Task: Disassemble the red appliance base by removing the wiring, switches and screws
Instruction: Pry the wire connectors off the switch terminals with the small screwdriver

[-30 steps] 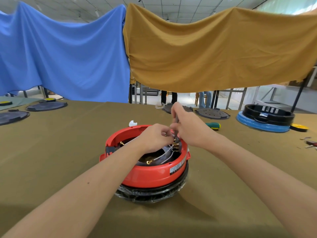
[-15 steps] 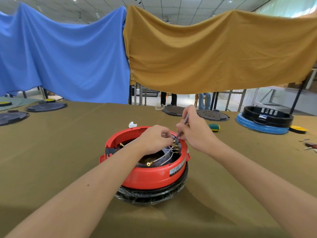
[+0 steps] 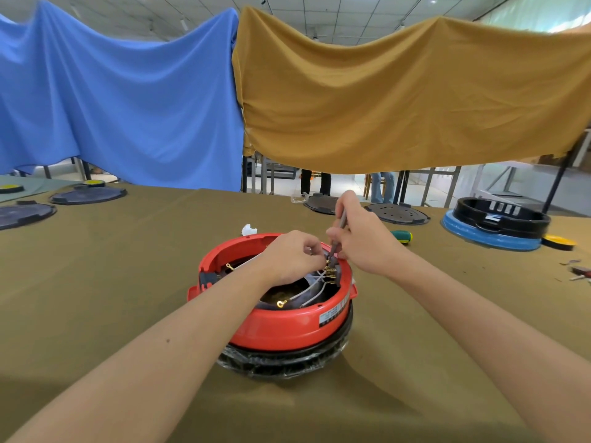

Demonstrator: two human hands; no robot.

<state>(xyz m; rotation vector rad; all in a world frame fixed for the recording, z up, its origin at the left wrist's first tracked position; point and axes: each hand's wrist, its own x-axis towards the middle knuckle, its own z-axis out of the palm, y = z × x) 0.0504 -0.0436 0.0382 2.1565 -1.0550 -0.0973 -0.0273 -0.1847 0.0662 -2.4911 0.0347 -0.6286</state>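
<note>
The red appliance base [image 3: 278, 327] sits upside down on the olive table, on a black ring wrapped in plastic film. Inside it lie white wires [image 3: 303, 292] with brass ring terminals. A switch block with brass terminals [image 3: 331, 271] sits at the far right of the rim. My left hand [image 3: 292, 255] has its fingers curled over the rim and pinches at that block. My right hand [image 3: 361, 238] grips a thin grey metal tool [image 3: 339, 227], whose tip points down onto the block.
A green-handled screwdriver [image 3: 402, 236] lies behind my right hand. A white scrap [image 3: 248, 230] lies behind the base. Black lids [image 3: 396, 214] and a blue-and-black base [image 3: 495, 223] stand at the back right, dark lids [image 3: 88, 195] at the left. Blue and mustard cloths hang behind.
My right hand has pulled back a little to the right and tilted the grey tool more upright. My left hand stays at the switch block.
</note>
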